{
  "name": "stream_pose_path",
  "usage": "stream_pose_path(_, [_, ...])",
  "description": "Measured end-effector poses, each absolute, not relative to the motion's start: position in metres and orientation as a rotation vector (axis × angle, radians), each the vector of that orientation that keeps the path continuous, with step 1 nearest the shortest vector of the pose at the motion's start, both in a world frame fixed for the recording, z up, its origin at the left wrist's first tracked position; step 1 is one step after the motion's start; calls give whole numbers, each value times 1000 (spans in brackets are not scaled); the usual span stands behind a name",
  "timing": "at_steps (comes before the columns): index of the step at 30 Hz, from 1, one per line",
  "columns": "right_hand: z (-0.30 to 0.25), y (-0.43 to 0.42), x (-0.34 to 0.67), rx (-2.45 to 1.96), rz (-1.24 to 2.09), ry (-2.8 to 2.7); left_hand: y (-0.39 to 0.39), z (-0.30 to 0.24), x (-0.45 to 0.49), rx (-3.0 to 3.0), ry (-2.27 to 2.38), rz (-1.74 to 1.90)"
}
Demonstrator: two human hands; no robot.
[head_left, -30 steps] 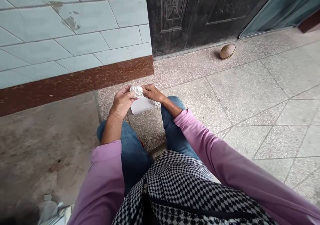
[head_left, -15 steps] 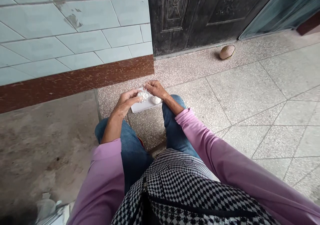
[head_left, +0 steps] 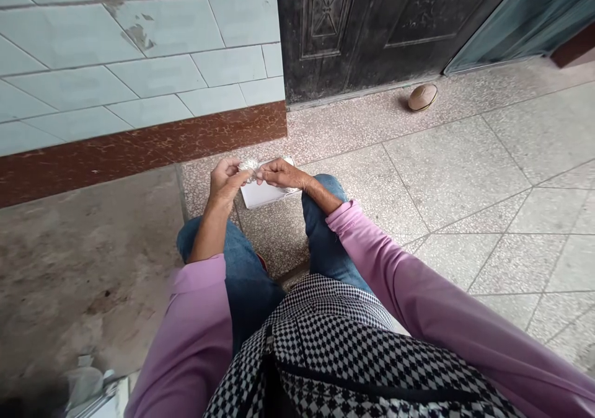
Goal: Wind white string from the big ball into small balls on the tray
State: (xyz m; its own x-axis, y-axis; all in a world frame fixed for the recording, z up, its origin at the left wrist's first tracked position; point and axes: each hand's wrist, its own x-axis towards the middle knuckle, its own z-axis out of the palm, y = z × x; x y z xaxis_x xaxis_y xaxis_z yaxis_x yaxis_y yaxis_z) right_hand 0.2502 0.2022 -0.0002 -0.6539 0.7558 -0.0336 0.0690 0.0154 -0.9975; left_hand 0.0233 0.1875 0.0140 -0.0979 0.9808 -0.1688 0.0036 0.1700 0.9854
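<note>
I sit low with my knees apart, in blue jeans and pink sleeves. Both hands meet out in front of my knees over a white sheet [head_left: 260, 195] lying on the speckled floor. My left hand [head_left: 224, 181] and my right hand [head_left: 280, 173] pinch a small crumpled silvery-white lump [head_left: 248, 165] between their fingertips. The lump is held just above the sheet's far edge. The second pale lump seen on the sheet earlier is now hidden under my right hand.
A tiled wall with a red-brown skirting [head_left: 139, 145] runs along the left. A dark carved door [head_left: 372, 27] stands ahead. A small brown oval object [head_left: 423, 97] lies by the door's foot. A checked bag [head_left: 353, 356] rests on my lap. Pale clutter [head_left: 88, 387] sits at bottom left.
My hands dipped toward the sheet half a second ago, showing two pale lumps, and have since lifted one lump slightly; my right hand now covers the other.
</note>
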Motion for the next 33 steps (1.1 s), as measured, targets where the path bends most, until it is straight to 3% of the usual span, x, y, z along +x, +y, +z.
stream_pose_path(6, [5,209,252,-1026,1541,-1434,173,22,28,1096,1119,859])
stream_pose_path(11, [1,210,247,-1075,1485,-1505,173,29,27,930,954,1049])
stream_pose_path(17, [3,201,248,-927,1655,-1820,183,28,26,908,1034,1272])
stream_pose_path(23, [7,200,256,-797,1733,-1747,182,22,28,1048,1286,1162])
stream_pose_path(28, [6,209,257,-1036,1538,-1448,170,26,34,1136,1114,900])
stream_pose_path(33, [-1,213,252,-1089,1475,-1449,168,34,31,1005,947,1014])
